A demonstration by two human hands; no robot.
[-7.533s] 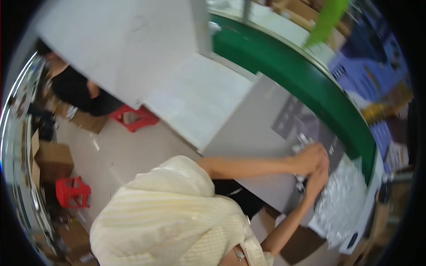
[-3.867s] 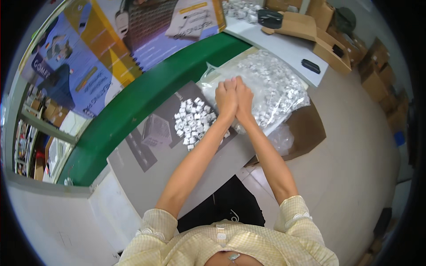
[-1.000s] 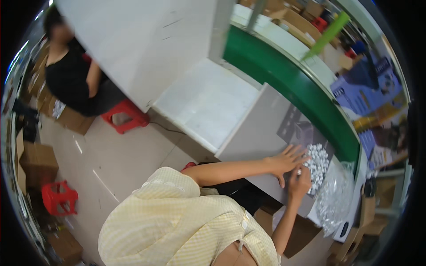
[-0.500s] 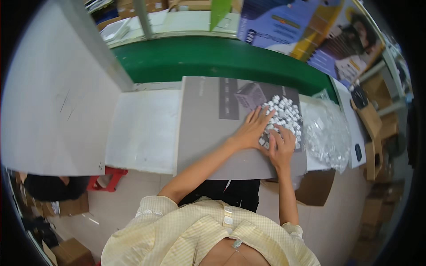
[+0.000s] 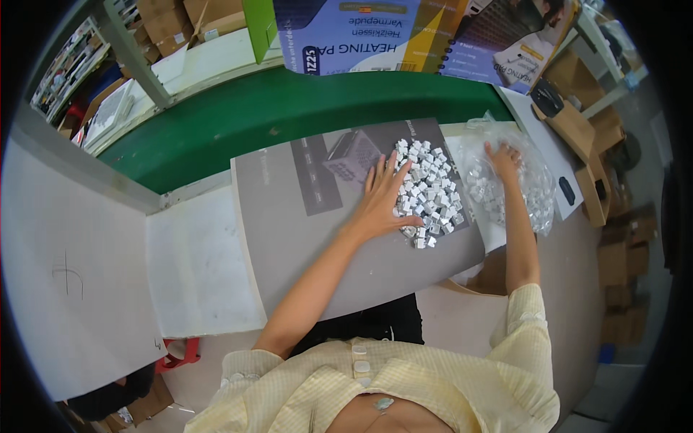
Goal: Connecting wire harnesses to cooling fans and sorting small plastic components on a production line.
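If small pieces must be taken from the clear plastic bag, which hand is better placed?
Probably the right hand: it is at the clear plastic bag, though whether inside or on top is unclear. The left hand is farther away, spread beside the white pile.

White partition (image 5: 86,224) at left, green strip (image 5: 289,101) beyond, red stool (image 5: 192,351), pale floor (image 5: 570,296).

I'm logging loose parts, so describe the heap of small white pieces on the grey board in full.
The heap of small white pieces holds many blocky bits, plastic by their look; finer detail is too small to tell. They lie loose, turned various ways, spread unevenly over the right part of the grey board. The left hand, fingers spread, borders the heap's left side, its thumb reaching the lower pieces.
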